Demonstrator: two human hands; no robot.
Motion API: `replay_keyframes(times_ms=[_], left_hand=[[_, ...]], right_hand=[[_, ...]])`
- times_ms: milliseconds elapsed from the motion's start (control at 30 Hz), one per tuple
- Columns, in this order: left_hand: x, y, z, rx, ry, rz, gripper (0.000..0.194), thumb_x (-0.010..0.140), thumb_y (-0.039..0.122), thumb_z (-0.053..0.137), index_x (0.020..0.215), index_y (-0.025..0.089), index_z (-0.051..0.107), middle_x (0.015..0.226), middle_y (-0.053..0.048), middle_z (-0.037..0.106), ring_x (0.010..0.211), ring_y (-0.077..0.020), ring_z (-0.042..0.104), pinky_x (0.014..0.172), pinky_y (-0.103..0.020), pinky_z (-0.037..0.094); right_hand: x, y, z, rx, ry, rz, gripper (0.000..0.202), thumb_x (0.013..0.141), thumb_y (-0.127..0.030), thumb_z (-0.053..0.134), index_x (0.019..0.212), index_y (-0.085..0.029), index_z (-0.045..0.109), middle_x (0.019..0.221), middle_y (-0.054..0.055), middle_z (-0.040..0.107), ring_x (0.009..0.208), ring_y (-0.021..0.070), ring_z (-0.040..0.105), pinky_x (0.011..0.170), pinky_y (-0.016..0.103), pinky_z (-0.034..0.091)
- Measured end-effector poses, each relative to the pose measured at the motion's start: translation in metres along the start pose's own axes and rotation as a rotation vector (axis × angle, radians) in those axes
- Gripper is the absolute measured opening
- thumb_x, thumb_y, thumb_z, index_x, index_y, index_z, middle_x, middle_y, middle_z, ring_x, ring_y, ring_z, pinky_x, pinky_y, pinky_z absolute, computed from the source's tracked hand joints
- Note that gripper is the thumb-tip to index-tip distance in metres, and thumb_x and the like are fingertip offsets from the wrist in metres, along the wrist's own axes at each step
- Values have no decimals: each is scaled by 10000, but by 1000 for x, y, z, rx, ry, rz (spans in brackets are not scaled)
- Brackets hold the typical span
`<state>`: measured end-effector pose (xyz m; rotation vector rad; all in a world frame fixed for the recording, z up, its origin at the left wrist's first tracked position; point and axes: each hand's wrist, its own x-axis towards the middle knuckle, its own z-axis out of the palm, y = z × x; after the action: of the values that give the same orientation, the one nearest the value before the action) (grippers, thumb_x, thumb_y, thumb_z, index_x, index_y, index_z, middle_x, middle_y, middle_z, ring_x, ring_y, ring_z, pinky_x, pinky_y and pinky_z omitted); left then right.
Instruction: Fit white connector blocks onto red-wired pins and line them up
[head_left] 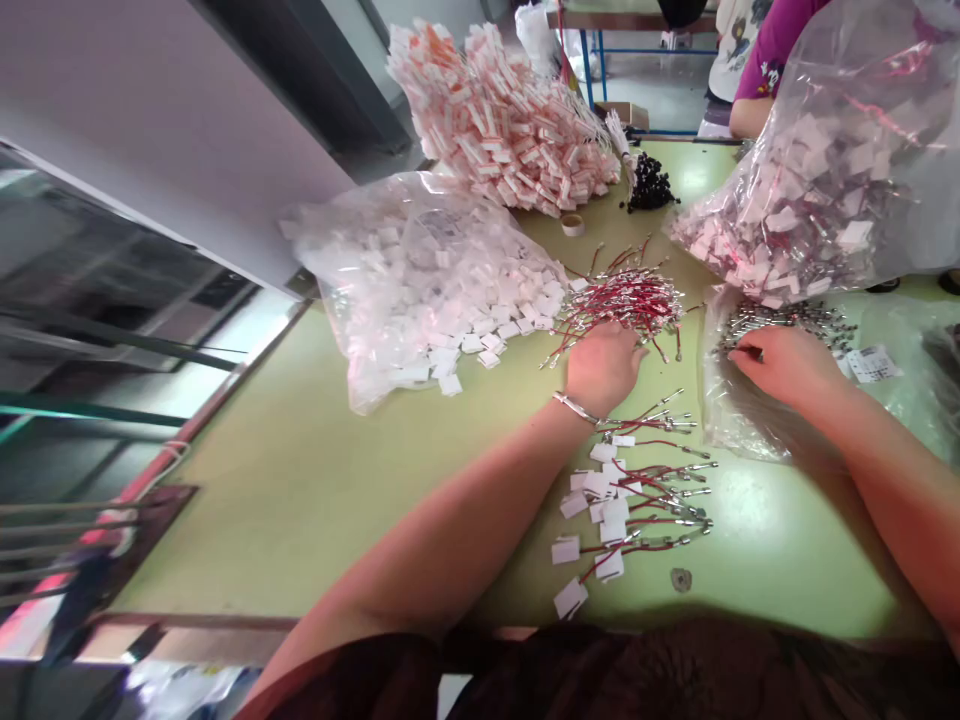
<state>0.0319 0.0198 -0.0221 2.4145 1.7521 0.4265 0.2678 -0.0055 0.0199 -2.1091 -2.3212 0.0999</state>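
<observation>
My left hand (606, 365), with a bracelet at the wrist, rests at the near edge of a pile of short red wires with metal ends (626, 298); its fingertips are hidden. Over a clear bag (739, 410), my right hand (784, 365) has thumb and fingers pressed together beside a heap of small metal parts (795, 320); anything between them is too small to name. Between my forearms lie several red wires (660, 472) with white tags (613, 515), their metal ends pointing right.
A clear bag of white tags (420, 270) spills on the left. Behind are orange-and-white pieces (517, 130), a tape roll (572, 225) and black-tipped parts (651, 183). Another full bag (810, 190) stands at right, near a person's purple sleeve (772, 50).
</observation>
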Motion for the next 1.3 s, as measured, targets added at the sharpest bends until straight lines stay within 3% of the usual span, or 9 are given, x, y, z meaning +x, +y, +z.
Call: replay_keyframes(times_ms=[100, 233, 333, 567, 700, 800, 900, 1167, 1300], left_hand=[[1, -2, 2, -23, 31, -2, 217, 880, 245, 484, 835, 203, 692, 916, -59, 654, 882, -204, 574, 647, -283, 422], [0, -4, 0, -94, 72, -4, 240, 880, 338, 512, 811, 198, 694, 865, -56, 655, 800, -187, 575, 615, -279, 415], [-4, -1, 1, -96, 58, 125, 286, 883, 405, 529, 803, 187, 696, 857, -68, 640, 854, -206, 567, 654, -290, 426], [13, 4, 2, -95, -48, 475, 322, 925, 161, 406, 1146, 226, 631, 991, -70, 596, 952, -194, 519, 783, -302, 422], [35, 21, -3, 79, -148, 596, 281, 886, 129, 423, 966, 178, 687, 941, -93, 588, 927, -219, 509, 746, -320, 410], [40, 27, -7, 139, -211, 596, 264, 825, 63, 435, 870, 131, 686, 880, -107, 601, 886, -220, 529, 747, -330, 424], [30, 16, -10, 133, -211, 562, 253, 785, 38, 444, 849, 101, 681, 898, -122, 621, 924, -226, 543, 786, -332, 442], [-4, -50, -26, -83, -149, 580, 330, 790, 49, 396, 826, 161, 704, 993, -47, 701, 955, -170, 593, 892, -325, 467], [-6, -44, -30, -176, -77, 525, 300, 744, 57, 426, 789, 168, 701, 863, -30, 705, 851, -160, 609, 825, -311, 486]], right_hand=[[0, 0, 1, -32, 5, 6, 294, 845, -373, 458, 832, -221, 709, 824, 63, 689, 654, 189, 549, 547, 298, 305], [0, 7, 1, -53, 33, -5, 276, 842, -364, 465, 846, -223, 702, 853, 64, 679, 690, 199, 558, 569, 306, 322], [-2, 7, 1, -67, 20, -26, 277, 842, -388, 475, 865, -220, 695, 888, 65, 664, 699, 199, 559, 567, 306, 327], [-1, 10, 3, -88, 28, -67, 271, 867, -299, 448, 950, -216, 692, 942, 69, 647, 769, 207, 575, 594, 311, 333], [-2, 13, 8, -102, -6, -108, 270, 878, -332, 458, 994, -227, 678, 965, 67, 623, 786, 202, 577, 572, 303, 310], [-4, 12, 13, -109, 27, -116, 275, 891, -336, 446, 977, -215, 677, 946, 72, 605, 805, 204, 576, 559, 302, 297], [-5, 11, 15, -100, 37, -137, 258, 892, -315, 449, 952, -212, 678, 944, 72, 598, 812, 201, 571, 552, 303, 293], [-3, 12, 12, -95, 65, -142, 242, 887, -243, 422, 907, -186, 656, 967, 91, 606, 820, 207, 564, 594, 304, 321], [0, 8, 9, -48, 65, -95, 194, 850, -206, 438, 885, -180, 628, 893, 82, 644, 784, 204, 572, 640, 301, 347]])
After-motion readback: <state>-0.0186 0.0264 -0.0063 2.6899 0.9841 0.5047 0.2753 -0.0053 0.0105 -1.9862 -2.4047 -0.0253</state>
